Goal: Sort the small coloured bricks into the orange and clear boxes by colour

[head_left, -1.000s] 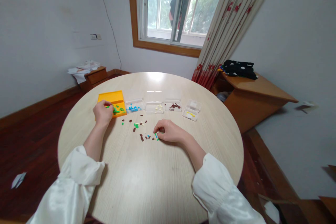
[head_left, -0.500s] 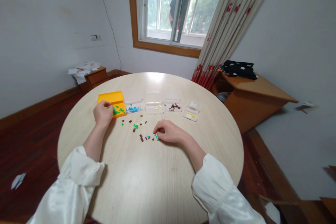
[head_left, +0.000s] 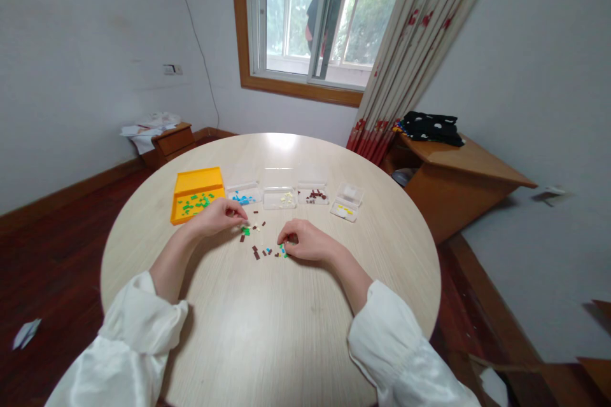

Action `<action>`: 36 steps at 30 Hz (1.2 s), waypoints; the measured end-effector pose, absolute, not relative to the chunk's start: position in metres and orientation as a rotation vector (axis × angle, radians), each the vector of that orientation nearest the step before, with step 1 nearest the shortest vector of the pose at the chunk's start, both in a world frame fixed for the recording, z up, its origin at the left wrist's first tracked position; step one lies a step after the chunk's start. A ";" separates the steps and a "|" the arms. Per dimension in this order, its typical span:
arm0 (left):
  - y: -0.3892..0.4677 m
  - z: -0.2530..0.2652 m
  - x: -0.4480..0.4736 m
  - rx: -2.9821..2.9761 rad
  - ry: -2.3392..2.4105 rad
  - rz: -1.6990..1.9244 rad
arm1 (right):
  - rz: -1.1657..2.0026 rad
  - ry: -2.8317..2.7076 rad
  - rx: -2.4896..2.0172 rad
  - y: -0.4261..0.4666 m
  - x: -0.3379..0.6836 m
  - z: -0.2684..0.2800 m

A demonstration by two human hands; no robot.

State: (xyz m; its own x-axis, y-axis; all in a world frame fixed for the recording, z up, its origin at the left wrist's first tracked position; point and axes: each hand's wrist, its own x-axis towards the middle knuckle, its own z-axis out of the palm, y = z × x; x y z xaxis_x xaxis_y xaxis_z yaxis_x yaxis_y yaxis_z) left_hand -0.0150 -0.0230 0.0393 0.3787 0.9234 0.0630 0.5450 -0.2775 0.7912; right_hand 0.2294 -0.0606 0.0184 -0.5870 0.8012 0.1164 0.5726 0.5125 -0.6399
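From the head view, the left hand (head_left: 217,217) pinches narrowly over loose small bricks (head_left: 255,240) mid-bench (head_left: 267,331); whether it holds one I cannot tell. The right hand (head_left: 305,241), curled, covers more bricks. Sorting boxes, the orange tray (head_left: 196,194) included, line the far edge.

No text, label, brand, number or sign can be read anywhere in view. The orange tray (head_left: 198,179) beyond the left hand's fingers (head_left: 236,214) is plain, the clear boxes (head_left: 279,197) past the right hand's fingers (head_left: 286,235) carry no readable marks, and the small pieces (head_left: 258,248) between the fingers are too small to tell.
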 end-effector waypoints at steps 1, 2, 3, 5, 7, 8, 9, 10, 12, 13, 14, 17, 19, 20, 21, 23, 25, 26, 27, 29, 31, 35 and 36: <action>-0.024 0.040 -0.015 1.942 1.260 0.691 | 0.783 -2.356 -1.135 -0.061 0.229 0.019; -0.024 0.040 -0.014 1.929 1.244 0.678 | 0.783 -2.355 -1.137 -0.061 0.229 0.019; -0.024 0.040 -0.014 1.914 1.214 0.652 | 0.783 -2.356 -1.138 -0.061 0.229 0.019; -0.025 0.039 -0.014 1.888 1.149 0.579 | 0.781 -2.360 -1.142 -0.061 0.229 0.020; -0.025 0.037 -0.013 1.893 1.129 0.517 | 0.778 -2.361 -1.144 -0.061 0.229 0.020; -0.025 0.037 -0.013 1.907 1.141 0.498 | 0.779 -2.362 -1.143 -0.061 0.229 0.020; -0.025 0.036 -0.013 1.922 1.157 0.483 | 0.779 -2.362 -1.142 -0.061 0.228 0.020; -0.025 0.036 -0.012 1.936 1.172 0.470 | 0.780 -2.362 -1.142 -0.061 0.228 0.020; -0.024 0.036 -0.013 1.962 1.181 0.451 | 0.780 -2.362 -1.143 -0.061 0.229 0.020; -0.024 0.036 -0.013 1.975 1.178 0.447 | 0.778 -2.362 -1.143 -0.061 0.229 0.019; -0.023 0.035 -0.014 1.985 1.171 0.445 | 0.776 -2.364 -1.140 -0.061 0.229 0.019; -0.023 0.035 -0.014 1.997 1.159 0.440 | 0.776 -2.363 -1.133 -0.060 0.229 0.019; -0.022 0.034 -0.014 1.995 1.163 0.422 | 0.781 -2.361 -1.139 -0.060 0.228 0.019; -0.022 0.034 -0.014 1.997 1.166 0.408 | 0.784 -2.360 -1.143 -0.061 0.228 0.019; -0.022 0.034 -0.014 2.000 1.169 0.389 | 0.786 -2.361 -1.146 -0.061 0.228 0.020; -0.022 0.034 -0.014 2.009 1.184 0.346 | 0.786 -2.366 -1.148 -0.061 0.228 0.020; -0.022 0.035 -0.013 2.021 1.205 0.304 | 0.779 -2.372 -1.150 -0.061 0.228 0.020; -0.022 0.035 -0.012 2.029 1.211 0.287 | 0.773 -2.375 -1.152 -0.061 0.228 0.020; -0.022 0.035 -0.012 2.037 1.211 0.272 | 0.767 -2.376 -1.153 -0.061 0.228 0.020; -0.023 0.036 -0.011 2.053 1.201 0.259 | 0.761 -2.375 -1.150 -0.061 0.228 0.020; -0.024 0.036 -0.010 2.060 1.202 0.268 | 0.761 -2.367 -1.145 -0.061 0.228 0.019; -0.025 0.036 -0.007 2.039 1.215 0.375 | 0.767 -2.343 -1.128 -0.060 0.227 0.017; -0.025 0.036 -0.006 2.027 1.208 0.416 | 0.770 -2.329 -1.123 -0.060 0.227 0.016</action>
